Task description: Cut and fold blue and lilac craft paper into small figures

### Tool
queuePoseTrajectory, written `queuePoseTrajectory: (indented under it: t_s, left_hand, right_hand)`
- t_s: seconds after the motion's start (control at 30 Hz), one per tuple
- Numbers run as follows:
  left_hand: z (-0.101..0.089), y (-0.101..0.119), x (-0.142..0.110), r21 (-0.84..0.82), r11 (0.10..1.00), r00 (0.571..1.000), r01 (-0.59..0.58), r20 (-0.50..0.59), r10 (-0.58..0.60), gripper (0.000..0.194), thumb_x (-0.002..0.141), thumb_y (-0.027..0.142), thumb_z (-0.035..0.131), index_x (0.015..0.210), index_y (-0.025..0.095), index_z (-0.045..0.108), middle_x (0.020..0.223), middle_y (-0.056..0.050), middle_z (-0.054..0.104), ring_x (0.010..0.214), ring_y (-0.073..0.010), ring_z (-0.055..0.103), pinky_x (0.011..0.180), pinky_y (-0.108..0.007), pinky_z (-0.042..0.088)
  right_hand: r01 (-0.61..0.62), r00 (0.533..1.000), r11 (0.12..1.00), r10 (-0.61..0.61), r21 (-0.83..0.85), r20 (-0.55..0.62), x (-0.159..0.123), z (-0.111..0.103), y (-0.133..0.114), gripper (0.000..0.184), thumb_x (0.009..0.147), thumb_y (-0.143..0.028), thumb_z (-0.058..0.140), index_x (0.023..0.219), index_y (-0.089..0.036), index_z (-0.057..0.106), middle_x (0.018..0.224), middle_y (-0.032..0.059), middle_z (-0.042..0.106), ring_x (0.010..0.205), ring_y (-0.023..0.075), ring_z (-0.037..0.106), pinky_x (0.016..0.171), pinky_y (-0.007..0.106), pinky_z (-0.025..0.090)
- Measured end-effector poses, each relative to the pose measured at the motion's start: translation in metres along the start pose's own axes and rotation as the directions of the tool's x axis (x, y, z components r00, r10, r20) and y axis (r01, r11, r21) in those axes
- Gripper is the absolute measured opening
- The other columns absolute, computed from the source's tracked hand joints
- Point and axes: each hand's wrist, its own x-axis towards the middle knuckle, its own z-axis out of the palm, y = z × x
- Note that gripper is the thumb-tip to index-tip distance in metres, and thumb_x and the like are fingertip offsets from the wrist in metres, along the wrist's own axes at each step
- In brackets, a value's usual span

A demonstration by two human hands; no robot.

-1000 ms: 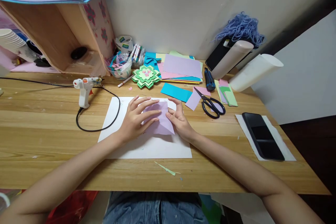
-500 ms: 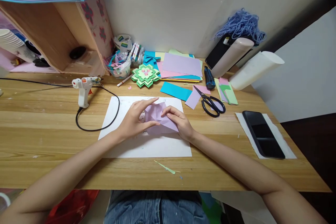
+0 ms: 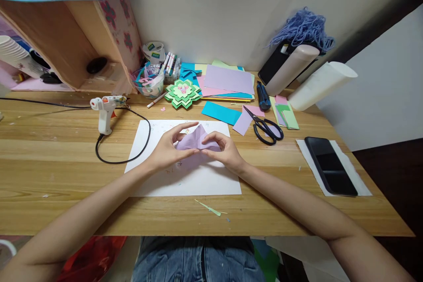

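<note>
Between my two hands is a creased piece of light purple paper point(image 3: 193, 140), bent up into a peak in its middle. My left hand point(image 3: 169, 147) grips its left side, with the thumb along the near edge and the fingers behind. On the right side, my right hand point(image 3: 226, 152) pinches the paper between thumb and curled fingers. Both thumb tips nearly meet at the near edge. Beneath lies a white sheet point(image 3: 211, 180) with small coloured marks, partly hidden by my hands.
A white glue gun point(image 3: 105, 112) with a black cord stands at left. Black-handled scissors point(image 3: 264, 128), a blue cutter point(image 3: 263, 97) and a turquoise paper strip point(image 3: 220, 113) lie beyond my right hand. A layered green paper flower point(image 3: 183, 94) sits behind; a phone point(image 3: 330, 165) is at right.
The purple paper has gone from nearly flat to folded up into a peak. My right hand shifted its grip, and my left fingers moved off the paper's face to its edge.
</note>
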Motion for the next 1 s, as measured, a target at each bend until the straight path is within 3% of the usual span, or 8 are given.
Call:
queuePoseTrajectory:
  t_s: [0.17,0.4,0.6,0.7,0.8,0.9,1.0]
  left_hand:
    - [0.005,-0.001,-0.002,-0.009,0.998,0.998,-0.056,-0.032,0.056,0.051,0.071,0.028,0.07,0.118,0.024,0.052,0.124,-0.008,0.055,0.098,-0.019,0.06,0.076,-0.028,0.051]
    - [0.003,0.001,-0.002,0.159,0.977,0.986,-0.139,-0.068,0.151,0.032,0.072,0.027,0.069,0.102,0.021,0.061,0.102,-0.005,0.065,0.098,-0.0189,0.058,0.088,-0.032,0.045]
    - [-0.006,-0.006,0.005,-0.026,0.999,0.999,-0.032,-0.012,0.032,0.052,0.069,0.032,0.072,0.117,0.021,0.052,0.115,-0.011,0.059,0.094,-0.0212,0.061,0.071,-0.03,0.051]
    - [-0.009,-0.005,0.007,0.073,0.994,0.989,-0.08,-0.117,0.088,0.062,0.071,0.034,0.07,0.126,0.023,0.044,0.11,-0.009,0.06,0.099,-0.0224,0.058,0.082,-0.036,0.049]
    - [-0.005,0.002,0.003,0.36,0.913,0.923,-0.194,-0.25,0.294,0.059,0.071,0.035,0.069,0.124,0.025,0.046,0.123,-0.01,0.052,0.117,-0.0246,0.047,0.1,-0.046,0.036]
    - [0.002,0.009,-0.004,0.593,0.751,0.881,-0.29,-0.141,0.452,0.048,0.071,0.035,0.069,0.115,0.027,0.054,0.128,-0.008,0.048,0.12,-0.0257,0.044,0.104,-0.05,0.03]
    - [0.009,0.009,-0.009,0.703,0.615,0.859,-0.357,-0.012,0.512,0.037,0.075,0.031,0.066,0.111,0.03,0.057,0.123,-0.004,0.056,0.116,-0.0231,0.049,0.108,-0.054,0.02]
  right_hand:
    - [0.01,0.999,0.999,-0.012,-0.04,-0.034,-0.001,0.001,0.002,0.016,0.069,-0.026,0.072,0.083,-0.02,0.065,0.085,0.0021,0.068,0.081,0.0151,0.062,0.077,0.029,0.049]
    - [0.017,0.999,0.999,-0.019,-0.034,-0.046,-0.002,0.0,0.002,0.015,0.069,-0.026,0.072,0.083,-0.02,0.068,0.084,0.0016,0.069,0.081,0.0146,0.063,0.076,0.028,0.049]
    - [-0.032,0.999,0.993,0.035,0.116,-0.027,-0.002,-0.002,0.005,0.012,0.077,-0.03,0.066,0.085,-0.022,0.07,0.084,0.0025,0.07,0.077,0.0142,0.064,0.07,0.028,0.051]
    - [-0.094,0.995,0.982,0.1,0.163,-0.029,-0.002,0.001,0.004,0.022,0.071,-0.029,0.071,0.09,-0.021,0.068,0.087,0.0031,0.07,0.076,0.0143,0.065,0.068,0.028,0.054]
    - [-0.134,0.987,0.973,0.149,0.19,-0.067,-0.002,0.003,0.001,0.03,0.066,-0.029,0.075,0.093,-0.02,0.065,0.09,0.0042,0.07,0.08,0.0154,0.067,0.071,0.029,0.055]
    - [-0.152,0.983,0.959,0.172,0.241,-0.064,-0.001,0.004,0.0,0.038,0.063,-0.026,0.077,0.097,-0.02,0.062,0.092,0.0042,0.069,0.082,0.0159,0.067,0.073,0.029,0.055]
    - [-0.132,0.989,0.949,0.143,0.287,-0.019,-0.001,0.005,0.001,0.041,0.063,-0.023,0.077,0.101,-0.021,0.06,0.099,0.0042,0.068,0.088,0.0152,0.066,0.077,0.028,0.055]
